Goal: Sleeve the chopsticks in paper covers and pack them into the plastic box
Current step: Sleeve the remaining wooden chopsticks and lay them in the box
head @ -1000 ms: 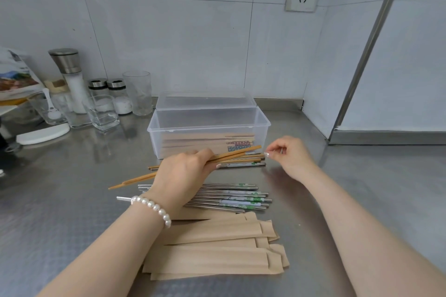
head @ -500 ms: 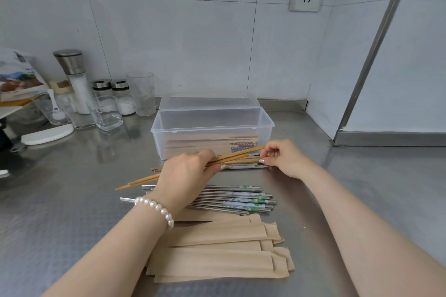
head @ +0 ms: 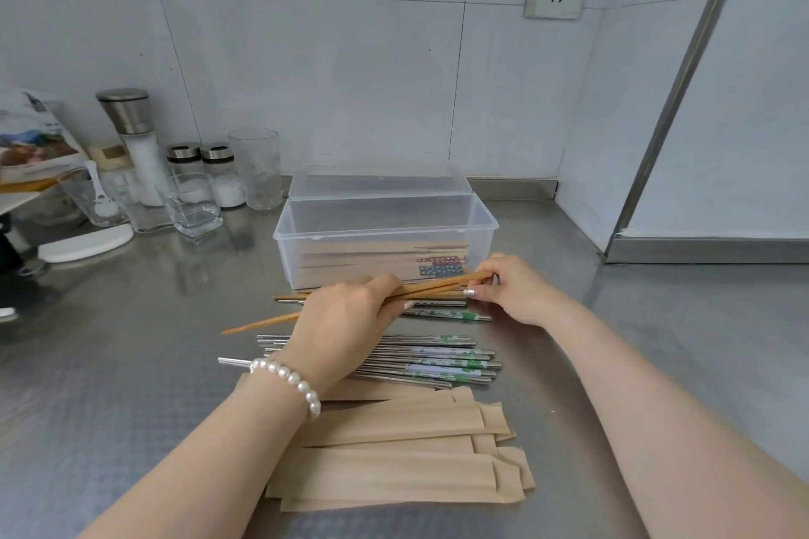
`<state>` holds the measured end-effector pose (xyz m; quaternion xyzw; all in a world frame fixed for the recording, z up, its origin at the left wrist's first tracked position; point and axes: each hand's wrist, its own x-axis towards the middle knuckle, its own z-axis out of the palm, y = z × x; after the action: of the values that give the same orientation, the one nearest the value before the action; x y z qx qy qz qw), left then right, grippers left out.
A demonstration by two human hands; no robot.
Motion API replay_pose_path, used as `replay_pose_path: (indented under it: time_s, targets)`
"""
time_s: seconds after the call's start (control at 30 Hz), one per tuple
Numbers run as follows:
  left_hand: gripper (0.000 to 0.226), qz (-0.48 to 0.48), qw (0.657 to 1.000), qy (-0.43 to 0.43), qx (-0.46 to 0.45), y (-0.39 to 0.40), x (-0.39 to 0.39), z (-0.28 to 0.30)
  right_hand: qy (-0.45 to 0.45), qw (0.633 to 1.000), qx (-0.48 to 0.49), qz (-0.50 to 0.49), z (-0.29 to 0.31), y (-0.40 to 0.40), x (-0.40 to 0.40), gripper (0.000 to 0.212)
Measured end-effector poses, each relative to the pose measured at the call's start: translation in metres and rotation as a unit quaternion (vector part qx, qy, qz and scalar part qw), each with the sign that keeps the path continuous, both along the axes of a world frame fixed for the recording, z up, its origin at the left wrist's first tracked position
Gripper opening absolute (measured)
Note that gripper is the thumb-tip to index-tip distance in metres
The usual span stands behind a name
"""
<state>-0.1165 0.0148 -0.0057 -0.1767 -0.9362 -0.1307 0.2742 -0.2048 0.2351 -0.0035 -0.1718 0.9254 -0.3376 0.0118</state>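
On a steel tabletop by a tiled wall, the left hand grips wooden chopsticks whose ends the right hand pinches, before the plastic box; metal chopsticks and paper covers lie nearer, glass jars far left

Wooden chopsticks, a pair, slant above the counter. Steel chopsticks lie bundled nearer; brown paper covers are stacked nearest. The clear plastic box, open, holds sleeved pairs beyond.
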Motion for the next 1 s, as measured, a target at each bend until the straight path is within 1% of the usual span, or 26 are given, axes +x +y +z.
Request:
replay_pose_path:
  time_s: [0.03,0.1,0.17,0.27,0.33,0.43,0.5,0.57,0.63,0.67,0.73,0.77,0.83,0.9,1.0]
  targets:
    - [0.029,-0.007,1.0,0.017,-0.008,0.0,-0.002,-0.002,0.006,1.0,-0.004,0.003,0.002,-0.001,0.0,0.009]
    - [0.035,-0.007,0.999,0.045,-0.023,-0.001,-0.005,-0.003,0.015,1.0,-0.014,0.009,0.008,0.0,0.003,0.026]
    - [0.037,0.014,0.997,0.066,-0.039,-0.001,-0.006,0.0,0.011,1.0,-0.013,0.026,0.017,0.003,0.007,0.032]
    - [0.046,0.044,0.994,0.068,-0.068,-0.004,-0.005,0.004,-0.034,0.997,-0.036,0.066,0.024,0.007,0.014,0.025]
    - [0.046,0.051,0.995,0.051,-0.075,-0.004,-0.004,0.004,-0.059,0.993,-0.069,0.076,0.026,0.007,0.018,0.023]
    - [0.025,0.051,0.994,0.042,-0.086,-0.002,-0.005,0.001,-0.081,0.987,-0.108,0.088,0.029,0.007,0.023,0.023]
    - [0.017,0.044,0.995,0.035,-0.086,-0.001,-0.005,0.0,-0.091,0.982,-0.142,0.083,0.029,0.008,0.024,0.02]
    - [0.017,0.046,0.994,0.024,-0.092,-0.002,-0.005,0.0,-0.063,0.982,-0.174,0.041,0.025,0.01,0.021,0.014]
    - [0.017,0.052,0.994,0.013,-0.096,-0.004,-0.005,-0.001,0.005,0.981,-0.188,-0.042,0.014,0.012,0.012,0.009]
    - [0.016,0.053,0.994,0.008,-0.096,-0.004,-0.006,-0.002,0.039,0.982,-0.167,-0.082,0.008,0.013,0.008,0.008]
    - [0.008,0.053,0.995,-0.001,-0.09,-0.004,-0.006,-0.003,0.072,0.987,-0.087,-0.118,-0.003,0.013,0.001,0.008]
    - [0.006,0.055,0.995,-0.006,-0.085,-0.004,-0.006,-0.004,0.071,0.989,-0.053,-0.12,-0.006,0.012,-0.002,0.009]
    - [0.012,0.056,0.995,-0.028,-0.077,-0.004,-0.006,-0.005,0.063,0.991,-0.008,-0.117,-0.008,0.01,-0.004,0.012]
    - [0.014,0.056,0.995,-0.037,-0.07,-0.004,-0.005,-0.003,0.063,0.991,0.017,-0.119,-0.007,0.009,-0.004,0.011]
    - [0.016,0.069,0.994,-0.056,-0.062,-0.005,-0.004,0.001,0.063,0.991,0.016,-0.117,-0.005,0.011,-0.004,0.006]
